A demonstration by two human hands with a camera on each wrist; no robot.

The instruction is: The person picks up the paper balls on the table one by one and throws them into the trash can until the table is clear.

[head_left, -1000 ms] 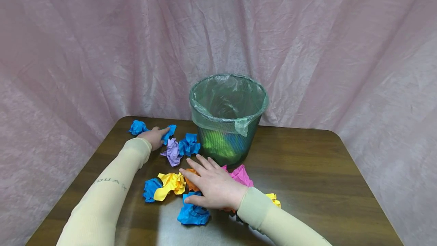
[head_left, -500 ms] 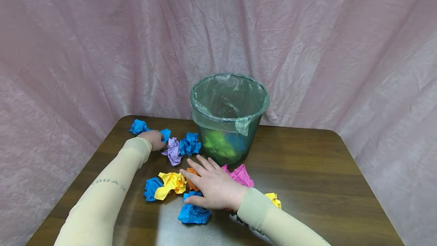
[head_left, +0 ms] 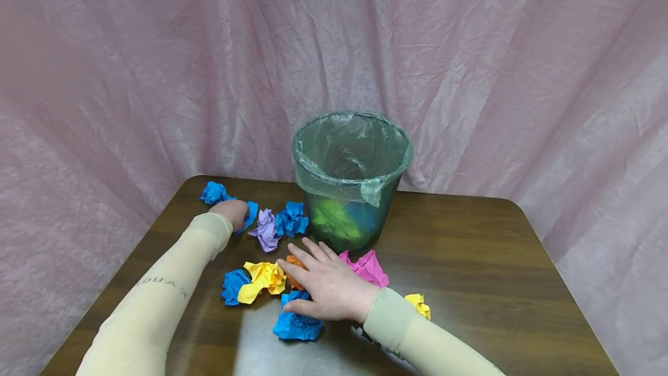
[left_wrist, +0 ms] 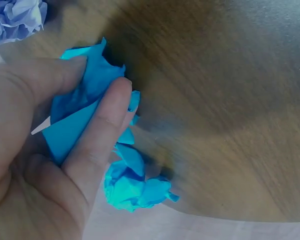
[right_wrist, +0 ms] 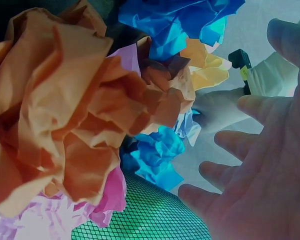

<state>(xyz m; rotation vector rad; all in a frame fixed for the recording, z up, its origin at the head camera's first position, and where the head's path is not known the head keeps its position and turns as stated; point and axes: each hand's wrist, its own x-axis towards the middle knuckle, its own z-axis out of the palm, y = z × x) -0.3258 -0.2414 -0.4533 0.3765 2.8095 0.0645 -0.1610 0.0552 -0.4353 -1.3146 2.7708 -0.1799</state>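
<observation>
My left hand [head_left: 231, 213] pinches a crumpled sheet of blue paper [left_wrist: 72, 120] between thumb and fingers at the far left of the table. Just past it lies another crumpled blue paper [left_wrist: 135, 182]. To its right in the head view are a purple crumpled paper [head_left: 266, 231] and a blue one [head_left: 292, 219]. My right hand [head_left: 334, 286] has its fingers spread over the nearer papers and holds nothing. About it lie a blue ball [head_left: 297, 326], a yellow ball [head_left: 265, 279], a pink ball [head_left: 369, 268] and orange balls, one [right_wrist: 55, 110] large in the right wrist view.
A mesh wastebasket [head_left: 352, 181] lined with a clear bag stands at the back middle, with green and blue things showing through its side. A further yellow ball [head_left: 418, 306] lies right of the right wrist. A pink curtain [head_left: 469, 74] hangs behind the wooden table [head_left: 469, 248].
My left hand's fingers have gone from pointing out over the blue paper to curling round it, and the paper has been drawn slightly left and nearer. My right hand has stayed nearly still.
</observation>
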